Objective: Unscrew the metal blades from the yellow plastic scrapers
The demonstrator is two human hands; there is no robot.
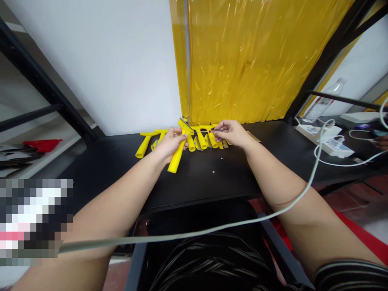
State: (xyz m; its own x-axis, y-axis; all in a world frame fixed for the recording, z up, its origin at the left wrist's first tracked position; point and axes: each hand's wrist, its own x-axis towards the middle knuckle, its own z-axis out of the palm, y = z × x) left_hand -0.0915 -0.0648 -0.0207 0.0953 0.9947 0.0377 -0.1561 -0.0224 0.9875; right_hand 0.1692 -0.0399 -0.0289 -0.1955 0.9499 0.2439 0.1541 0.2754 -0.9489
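Observation:
My left hand [167, 144] is closed round a yellow scraper [176, 160] with a hollow handle, its open end tilted toward me and a thin metal blade at its top. Between the fingertips of my right hand [233, 132] is a slim screwdriver [202, 131], its shaft lying level and its tip at the scraper's head. Whether the tip sits in a screw is too small to tell. Behind both hands several more yellow scrapers [142, 149] lie in a row, some with metal blades showing. A tiny screw [222, 158] and a small ring-like part [213, 172] lie nearer me.
The black table [194, 190] meets a white panel [136, 64] and yellow plastic sheeting [248, 60]. Power strips [324, 139] and a clear bottle [325, 99] stand at the right. A pale cable [212, 232] crosses in front of my forearms. Black frame posts flank the table.

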